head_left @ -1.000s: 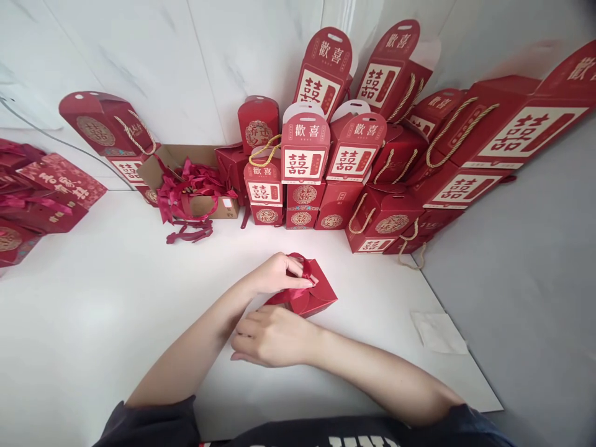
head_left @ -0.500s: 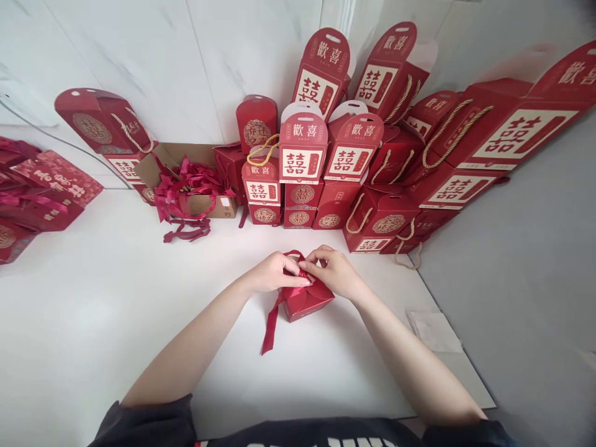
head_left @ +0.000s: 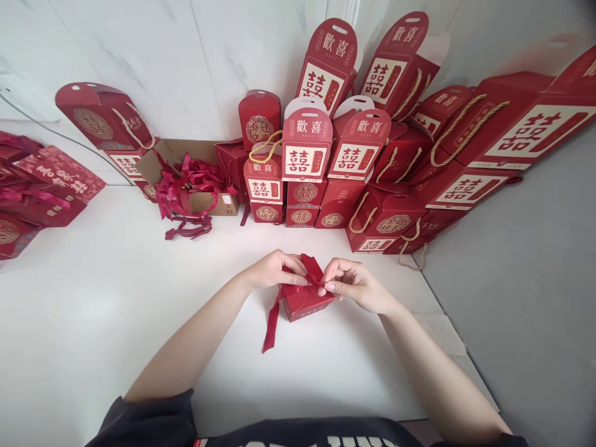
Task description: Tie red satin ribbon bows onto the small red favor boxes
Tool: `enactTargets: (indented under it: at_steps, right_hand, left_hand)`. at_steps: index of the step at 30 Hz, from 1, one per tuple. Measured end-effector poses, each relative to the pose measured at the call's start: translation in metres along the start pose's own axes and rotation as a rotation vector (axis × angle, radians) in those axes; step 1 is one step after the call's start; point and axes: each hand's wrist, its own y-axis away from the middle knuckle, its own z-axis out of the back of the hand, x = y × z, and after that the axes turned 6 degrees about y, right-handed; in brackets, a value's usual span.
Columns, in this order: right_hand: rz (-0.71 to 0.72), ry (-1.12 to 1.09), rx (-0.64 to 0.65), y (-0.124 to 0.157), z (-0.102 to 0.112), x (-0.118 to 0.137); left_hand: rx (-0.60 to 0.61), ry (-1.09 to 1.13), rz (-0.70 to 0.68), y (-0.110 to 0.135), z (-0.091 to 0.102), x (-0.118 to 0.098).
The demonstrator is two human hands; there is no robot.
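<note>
Red gift box sits on a white tabletop, centered in front of the wearer and set in from every edge of the surface. Its folded flaps meet on top beneath a red satin ribbon, one tail of which trails off the box's left side onto the table.

The left hand closes thumb and fingers on the ribbon at the middle of the lid. The right hand pinches another part of it between thumb and forefinger above the box's right side.

Behind, stacked double-happiness boxes line the marble-patterned wall, with a strip of tabletop between their front row and the hands. A cardboard carton heaped with ribbons stands beside the stacks, a few loose strands lying before it. Wide tabletop spreads from the left forearm toward ribboned packages at far left.

Room is tighter to the right, where the table's edge slants past the right forearm beside a gray panel. A pale sheet lies near that edge, partly hidden by the arm; a rope handle droops at its far end.
</note>
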Motion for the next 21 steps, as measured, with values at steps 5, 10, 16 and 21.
enactTargets:
  at_steps: [5, 10, 16, 21]
  right_hand:
    - [-0.069, 0.049, 0.016, 0.019, -0.001, -0.002]
    - [-0.290, 0.130, 0.446, 0.041, 0.011, 0.017]
    - [-0.281, 0.365, 0.414, 0.035, 0.017, 0.030]
    - [0.242, 0.709, -0.165, -0.007, 0.005, 0.015]
  left_hand:
    - [-0.019, 0.025, -0.006, -0.002, 0.000, 0.005]
    - [-0.035, -0.118, -0.067, 0.000, -0.003, 0.002]
    - [-0.069, -0.449, -0.108, 0.010, -0.012, -0.022]
    - [-0.104, -0.891, -0.227, 0.022, -0.025, -0.040]
